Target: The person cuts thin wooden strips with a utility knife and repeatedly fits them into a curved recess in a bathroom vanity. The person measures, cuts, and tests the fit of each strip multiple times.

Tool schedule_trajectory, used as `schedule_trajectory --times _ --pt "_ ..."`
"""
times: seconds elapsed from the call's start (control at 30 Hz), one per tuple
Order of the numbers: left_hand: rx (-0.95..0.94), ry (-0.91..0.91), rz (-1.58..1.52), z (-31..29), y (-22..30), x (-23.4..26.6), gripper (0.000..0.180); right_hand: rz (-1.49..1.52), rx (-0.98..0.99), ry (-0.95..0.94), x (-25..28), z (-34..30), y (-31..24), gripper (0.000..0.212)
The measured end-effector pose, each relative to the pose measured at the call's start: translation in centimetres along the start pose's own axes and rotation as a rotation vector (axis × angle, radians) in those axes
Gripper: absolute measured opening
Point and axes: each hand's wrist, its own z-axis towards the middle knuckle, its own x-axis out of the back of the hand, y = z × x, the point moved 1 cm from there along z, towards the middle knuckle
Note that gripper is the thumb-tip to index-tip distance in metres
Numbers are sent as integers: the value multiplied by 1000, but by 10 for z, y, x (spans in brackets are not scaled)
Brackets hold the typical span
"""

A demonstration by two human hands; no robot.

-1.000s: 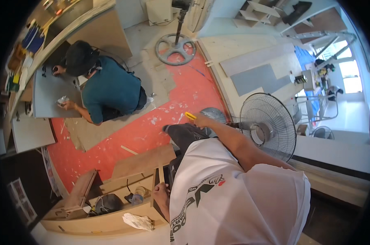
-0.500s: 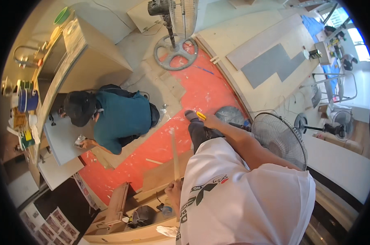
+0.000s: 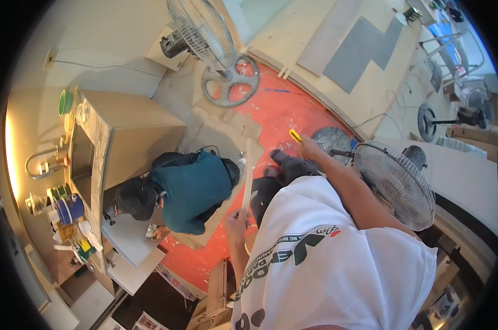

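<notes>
We have the pale strip (image 3: 249, 176) in our left hand (image 3: 237, 224), fingers closed around its near part, its long axis running near to far; how it ends below the grip we cannot make out. Our right hand (image 3: 309, 148), farther off and to the right, is closed on a yellow tool (image 3: 295, 136), well apart from the strip, so the left hand is the nearer one. Our legs (image 3: 268, 184) lie between the two hands. Left of the strip, a co-worker in a teal shirt (image 3: 191, 187) bends over a grey panel (image 3: 130, 236), crowding that side; right of our forearm stands a fan (image 3: 392, 184), and red floor (image 3: 282, 113) spreads beyond.
</notes>
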Motion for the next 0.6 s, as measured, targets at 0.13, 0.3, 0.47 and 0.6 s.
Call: schedule_trajectory --times 0.13,0.3,0.47,0.6 --pt "-98 -106 51 29 27 2 20 -71 -14 97 10 -24 17 24" --pt "-105 -348 94 75 59 9 17 135 -28 297 7 -58 -3 23" --pt "-243 -502 241 113 94 19 15 548 -107 430 18 -116 -82 24" --pt "-235 -633 439 144 111 19 16 744 -224 505 2 -169 -107 23"
